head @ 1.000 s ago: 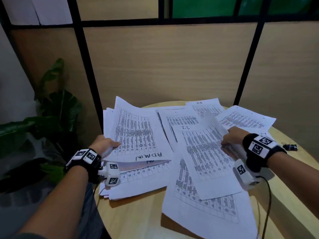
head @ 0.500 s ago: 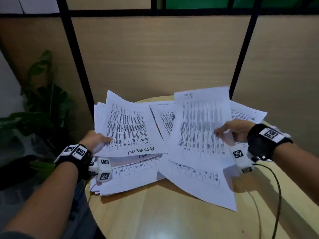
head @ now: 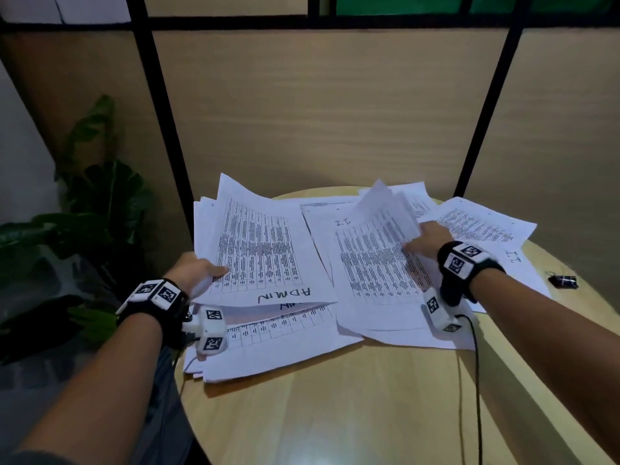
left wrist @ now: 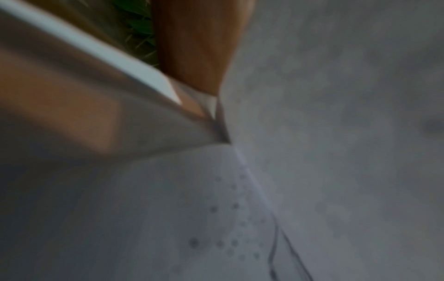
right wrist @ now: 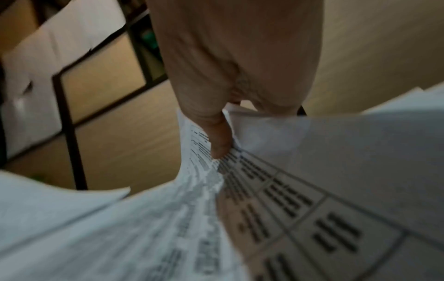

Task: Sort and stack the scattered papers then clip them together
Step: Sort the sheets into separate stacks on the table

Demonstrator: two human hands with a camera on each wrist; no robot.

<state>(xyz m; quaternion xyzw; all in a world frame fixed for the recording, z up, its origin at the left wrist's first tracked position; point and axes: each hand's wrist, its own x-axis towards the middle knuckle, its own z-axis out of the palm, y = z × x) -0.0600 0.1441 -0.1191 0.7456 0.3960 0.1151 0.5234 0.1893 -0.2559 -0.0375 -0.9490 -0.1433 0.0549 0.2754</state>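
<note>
Left hand (head: 193, 271) nearest, fingers curled round the "ADMIN" stack (head: 261, 250) at the counter (head: 335, 414) edge. Beyond, to its right, right hand (head: 431, 238) pinching a lifted sheet (head: 385, 209) over the "I.T." pile (head: 372, 263), long axis running away. Farther right, black clip (head: 563, 281) lying apart.

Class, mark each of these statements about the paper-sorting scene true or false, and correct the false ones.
1. The left hand holds a sheet marked ADMIN. True.
2. The binder clip is already fastened on a stack. False: it lies loose on the table, right of the papers.
3. The right hand grips a sheet among the I.T. papers. True.
4. The table is square and black. False: it is round, light wood.
</note>
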